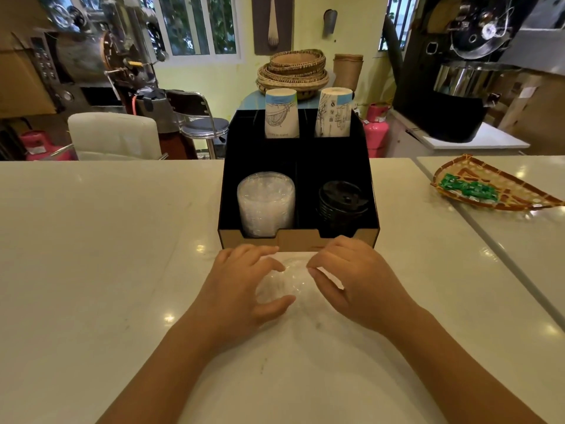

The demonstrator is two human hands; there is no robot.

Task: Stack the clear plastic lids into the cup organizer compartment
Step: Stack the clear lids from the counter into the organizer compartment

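A black cup organizer with a tan front wall stands on the white counter. Its front left compartment holds a tall stack of clear plastic lids; the front right one holds black lids. Right in front of the organizer a small pile of clear lids lies on the counter. My left hand curls around the pile's left side, thumb under its near edge. My right hand pinches the pile's right edge with its fingertips. The hands partly hide the lids.
Two upside-down paper cup stacks fill the organizer's back compartments. A woven tray with green packets sits on the counter at the right. Behind the counter are a white chair, a stool and pink gas cylinders.
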